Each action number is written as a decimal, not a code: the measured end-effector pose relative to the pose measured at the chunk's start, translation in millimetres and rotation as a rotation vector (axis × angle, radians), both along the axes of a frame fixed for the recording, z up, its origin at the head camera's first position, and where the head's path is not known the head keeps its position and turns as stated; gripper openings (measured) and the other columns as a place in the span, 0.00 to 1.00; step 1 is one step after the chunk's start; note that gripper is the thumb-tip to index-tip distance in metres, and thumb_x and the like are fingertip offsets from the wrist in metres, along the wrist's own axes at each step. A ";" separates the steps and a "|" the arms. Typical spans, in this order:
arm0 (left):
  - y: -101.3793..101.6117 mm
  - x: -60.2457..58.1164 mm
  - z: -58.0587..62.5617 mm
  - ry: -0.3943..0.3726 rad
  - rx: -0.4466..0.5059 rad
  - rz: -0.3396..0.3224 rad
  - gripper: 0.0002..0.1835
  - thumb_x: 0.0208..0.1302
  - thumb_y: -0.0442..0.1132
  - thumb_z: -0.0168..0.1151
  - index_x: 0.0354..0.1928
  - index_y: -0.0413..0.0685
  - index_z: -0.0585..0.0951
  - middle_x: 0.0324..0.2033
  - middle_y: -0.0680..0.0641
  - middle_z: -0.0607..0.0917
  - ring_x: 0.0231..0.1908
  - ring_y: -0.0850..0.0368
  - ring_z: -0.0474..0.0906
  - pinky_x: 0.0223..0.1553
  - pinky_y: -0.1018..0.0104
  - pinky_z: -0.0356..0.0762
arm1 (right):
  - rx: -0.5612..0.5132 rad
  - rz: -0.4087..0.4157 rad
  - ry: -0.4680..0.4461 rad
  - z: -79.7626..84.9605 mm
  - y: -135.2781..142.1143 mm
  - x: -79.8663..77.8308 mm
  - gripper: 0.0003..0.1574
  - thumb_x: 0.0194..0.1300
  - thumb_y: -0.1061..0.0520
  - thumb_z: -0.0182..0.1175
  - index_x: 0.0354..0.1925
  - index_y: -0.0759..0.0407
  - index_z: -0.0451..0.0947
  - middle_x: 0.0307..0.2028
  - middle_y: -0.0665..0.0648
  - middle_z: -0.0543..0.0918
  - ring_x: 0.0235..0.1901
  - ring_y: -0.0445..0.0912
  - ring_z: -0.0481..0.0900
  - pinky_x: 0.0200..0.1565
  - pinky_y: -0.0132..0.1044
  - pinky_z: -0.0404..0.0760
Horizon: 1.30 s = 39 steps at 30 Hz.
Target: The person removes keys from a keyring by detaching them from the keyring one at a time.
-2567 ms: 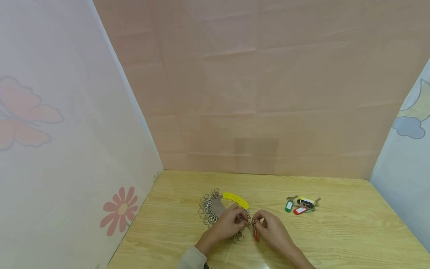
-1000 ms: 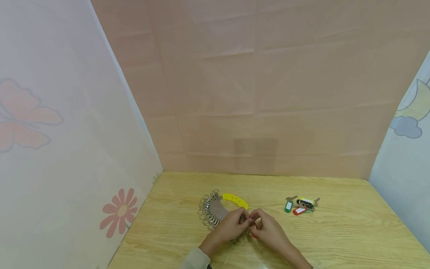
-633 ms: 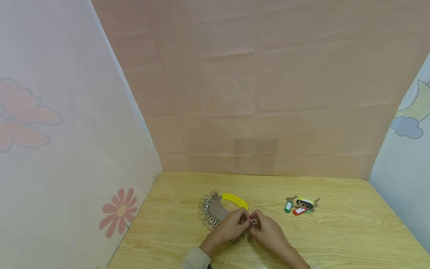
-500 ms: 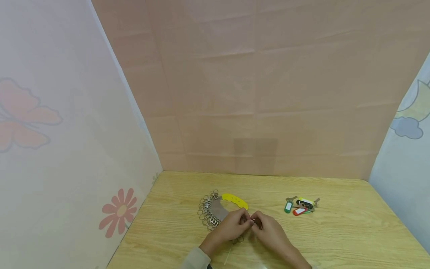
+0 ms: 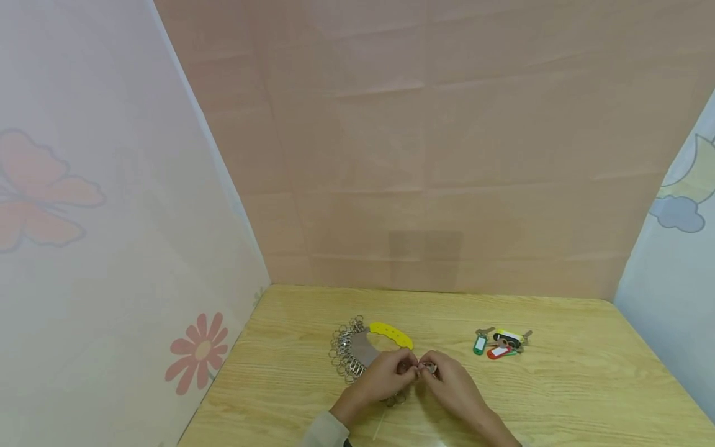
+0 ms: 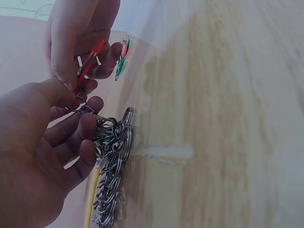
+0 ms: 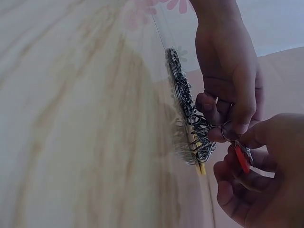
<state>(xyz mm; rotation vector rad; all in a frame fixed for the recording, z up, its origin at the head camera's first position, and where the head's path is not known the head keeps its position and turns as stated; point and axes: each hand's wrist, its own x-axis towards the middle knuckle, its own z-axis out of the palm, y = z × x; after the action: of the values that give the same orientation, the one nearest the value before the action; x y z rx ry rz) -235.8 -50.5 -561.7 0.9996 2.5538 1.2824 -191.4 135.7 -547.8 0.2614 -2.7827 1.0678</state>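
A fan-shaped grey plate (image 5: pixel 364 349) with a yellow handle (image 5: pixel 392 334) lies on the table, its curved edge lined with metal clips and rings (image 5: pixel 342 352). My left hand (image 5: pixel 384 374) covers its lower right part and pinches a metal split ring (image 7: pixel 228 131) that is joined to the bunch. Close against it, my right hand (image 5: pixel 451 380) holds a red key tag (image 7: pixel 242 158) with its thumb and fingers. The tag's small ring (image 6: pixel 81 96) meets the split ring between the fingertips. A metal piece beside the tag (image 6: pixel 90 61) is partly hidden by fingers.
To the right on the wooden table (image 5: pixel 581 372) lies a small pile of keys with a green tag (image 5: pixel 480 344), another red tag (image 5: pixel 499 352), and a yellow and black piece (image 5: pixel 508 336). A thin pale strip (image 5: pixel 379 424) lies by the left forearm. Cloth walls (image 5: pixel 357 155) enclose the table.
The hands have come together, the right one moving slightly left. The red tag, which hung below the right fingers, is now turned up and mostly hidden among them in the head view.
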 end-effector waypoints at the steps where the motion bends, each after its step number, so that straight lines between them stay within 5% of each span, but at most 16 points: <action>1: 0.1 0.0 0.1 0.012 -0.002 0.002 0.05 0.72 0.46 0.58 0.43 0.60 0.81 0.34 0.63 0.82 0.30 0.75 0.73 0.33 0.78 0.75 | 0.006 -0.008 0.015 -0.1 -0.3 0.0 0.03 0.66 0.53 0.64 0.34 0.43 0.81 0.36 0.39 0.81 0.31 0.31 0.73 0.33 0.28 0.73; 8: 0.9 0.4 0.8 0.059 -0.009 0.010 0.04 0.71 0.43 0.59 0.42 0.59 0.82 0.35 0.63 0.83 0.32 0.77 0.74 0.34 0.79 0.75 | 0.045 -0.052 0.094 -0.1 -2.3 -0.5 0.13 0.58 0.58 0.71 0.35 0.38 0.81 0.36 0.39 0.77 0.30 0.32 0.72 0.33 0.28 0.73; 16: 0.1 0.1 0.7 0.067 0.002 0.009 0.04 0.71 0.44 0.60 0.39 0.58 0.84 0.33 0.63 0.83 0.31 0.76 0.74 0.34 0.79 0.75 | 0.132 -0.036 0.309 -1.5 -1.8 1.0 0.18 0.50 0.60 0.77 0.29 0.38 0.80 0.35 0.36 0.78 0.37 0.37 0.77 0.35 0.29 0.77; 27: 0.2 1.0 4.1 0.038 0.023 0.007 0.06 0.72 0.44 0.59 0.40 0.57 0.84 0.33 0.62 0.84 0.31 0.76 0.75 0.34 0.79 0.76 | 0.012 0.021 0.080 6.4 0.3 -0.6 0.14 0.56 0.63 0.69 0.29 0.45 0.76 0.27 0.39 0.75 0.22 0.32 0.67 0.24 0.27 0.69; 33: 0.6 0.8 3.2 0.052 0.012 0.013 0.05 0.71 0.43 0.60 0.40 0.57 0.84 0.33 0.62 0.84 0.31 0.76 0.74 0.34 0.79 0.75 | -0.029 0.032 0.089 3.2 0.3 -2.5 0.15 0.57 0.63 0.68 0.32 0.42 0.78 0.26 0.38 0.76 0.20 0.31 0.68 0.24 0.27 0.70; 39: 0.4 1.9 3.7 0.036 0.004 0.014 0.05 0.71 0.43 0.60 0.40 0.56 0.84 0.33 0.62 0.83 0.30 0.75 0.73 0.33 0.79 0.75 | 0.044 0.024 0.067 5.3 0.6 -1.6 0.15 0.55 0.60 0.70 0.29 0.39 0.76 0.26 0.36 0.76 0.20 0.31 0.67 0.23 0.27 0.68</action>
<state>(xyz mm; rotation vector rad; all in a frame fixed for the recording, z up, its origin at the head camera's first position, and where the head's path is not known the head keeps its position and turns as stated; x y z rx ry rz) -233.8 -50.1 -558.0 1.0168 2.5898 1.2849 -193.1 136.4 -542.5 0.3312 -2.7522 0.9853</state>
